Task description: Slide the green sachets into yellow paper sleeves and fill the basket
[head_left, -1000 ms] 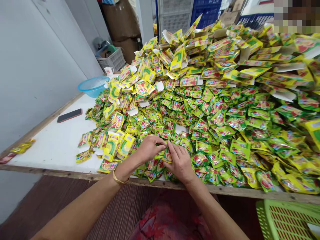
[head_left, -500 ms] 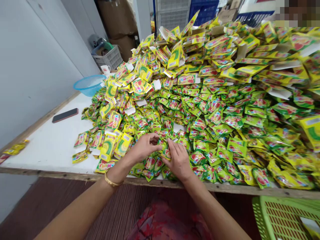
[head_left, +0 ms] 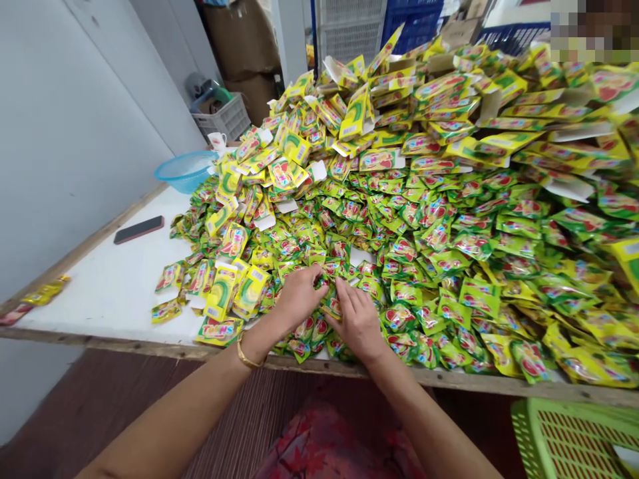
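My left hand [head_left: 302, 293], with a gold bangle at its wrist, has thumb and fingers curled together at a small green candy packet [head_left: 331, 306]. My right hand [head_left: 357, 320] lies against the same packet from the right, its fingers bent and pressed to it. Part of the packet is hidden under the fingers. Around both hands spreads a heap of shiny green and yellow candy packets [head_left: 476, 296] with red fruit pictures. Just left of my left hand lie several small yellow boxes [head_left: 222, 293].
More yellow boxes [head_left: 357, 113], many with flaps up, are piled behind the packets. A phone [head_left: 138, 229] and a blue basin [head_left: 186, 167] are on the white table [head_left: 120, 286] at left. A green basket [head_left: 574, 432] stands below the front edge. Another person is partly visible at top right.
My left thumb and fingers have come closer together at the packet. My right hand stays nearly in place. The whole view has shifted slightly.
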`<state>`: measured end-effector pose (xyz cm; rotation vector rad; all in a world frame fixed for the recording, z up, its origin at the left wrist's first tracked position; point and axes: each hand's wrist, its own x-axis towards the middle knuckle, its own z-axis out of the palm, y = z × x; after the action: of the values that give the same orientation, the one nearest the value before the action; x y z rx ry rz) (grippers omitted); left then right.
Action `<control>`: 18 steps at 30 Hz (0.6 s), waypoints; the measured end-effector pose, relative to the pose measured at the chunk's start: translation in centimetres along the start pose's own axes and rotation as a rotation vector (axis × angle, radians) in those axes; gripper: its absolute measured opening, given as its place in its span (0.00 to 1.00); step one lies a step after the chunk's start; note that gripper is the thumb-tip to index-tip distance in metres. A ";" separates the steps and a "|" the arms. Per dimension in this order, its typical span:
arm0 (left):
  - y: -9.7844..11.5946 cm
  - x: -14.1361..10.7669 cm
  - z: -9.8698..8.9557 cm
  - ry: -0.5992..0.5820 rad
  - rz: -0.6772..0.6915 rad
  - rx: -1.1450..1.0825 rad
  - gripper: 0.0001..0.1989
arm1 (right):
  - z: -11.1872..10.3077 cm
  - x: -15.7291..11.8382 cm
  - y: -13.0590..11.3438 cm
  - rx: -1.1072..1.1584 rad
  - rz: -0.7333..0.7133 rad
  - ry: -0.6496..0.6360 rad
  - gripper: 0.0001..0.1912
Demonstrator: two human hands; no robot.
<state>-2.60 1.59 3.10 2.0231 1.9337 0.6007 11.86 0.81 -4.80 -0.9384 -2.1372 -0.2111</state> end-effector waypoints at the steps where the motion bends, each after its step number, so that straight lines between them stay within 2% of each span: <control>1: 0.1 0.0 0.2 -0.008 -0.002 0.018 0.02 | 0.0 0.0 0.0 -0.006 -0.007 -0.006 0.39; 4: 0.3 -0.1 0.4 -0.072 0.011 -0.028 0.04 | -0.1 -0.2 0.2 -0.009 -0.015 -0.010 0.38; 8: 0.1 -0.2 -0.5 -0.192 0.076 -0.222 0.12 | -0.2 -0.2 0.4 0.012 0.022 0.010 0.38; 12: -0.3 -1.0 -0.7 -0.059 -0.048 -0.250 0.11 | -0.1 -0.2 0.4 0.032 -0.005 -0.009 0.38; 14: -0.2 -1.5 -0.1 -0.064 -0.090 -0.309 0.10 | -0.1 -0.4 0.4 0.027 -0.030 -0.003 0.37; 16: 0.2 -2.0 0.6 -0.179 -0.082 -0.437 0.11 | -0.2 -0.5 0.4 0.019 -0.045 0.004 0.37; 18: 0.9 -2.5 0.9 -0.361 -0.111 -0.593 0.13 | -0.2 -0.5 0.5 0.004 -0.039 0.008 0.36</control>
<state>-1.39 -0.85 2.49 1.5162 1.4283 0.6343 12.56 0.81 -5.14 -0.8929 -2.1489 -0.2293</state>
